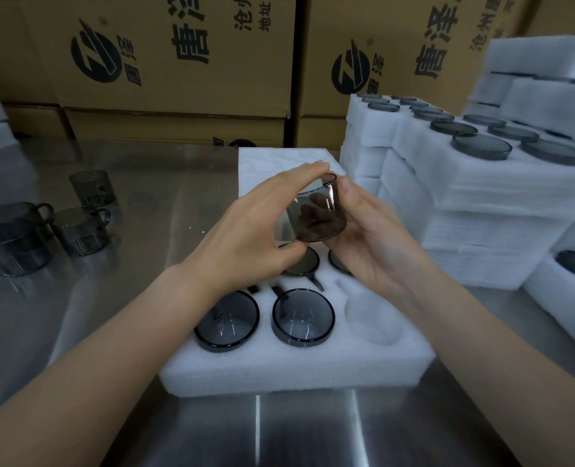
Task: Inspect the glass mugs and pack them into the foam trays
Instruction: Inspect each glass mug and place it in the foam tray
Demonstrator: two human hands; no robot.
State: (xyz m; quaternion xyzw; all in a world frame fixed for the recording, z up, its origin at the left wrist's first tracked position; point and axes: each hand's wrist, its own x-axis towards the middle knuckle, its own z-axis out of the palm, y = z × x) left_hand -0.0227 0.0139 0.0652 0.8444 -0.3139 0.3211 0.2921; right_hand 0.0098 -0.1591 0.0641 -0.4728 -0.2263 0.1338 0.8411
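Well, the steel desk (144, 203) carries the foam tray (279, 375) at centre. Above it the left grip (256, 230) pinches the mug (316, 214) top and bottom, and the right grip (370, 237) cups its wall from 3 o'clock. I judge it light, rigid, slick and brittle, so I'd hold across the wall, gently. It's smoky grey, see-through, tipped sideways. An empty pocket (372, 318) waits at the tray's 4 o'clock.

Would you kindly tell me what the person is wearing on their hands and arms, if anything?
Nothing shows: the left hand and right hand are bare, without gloves, rings or a watch. The left forearm and right forearm are uncovered to the frame's edge, with no sleeve, cuff or wristband in view.
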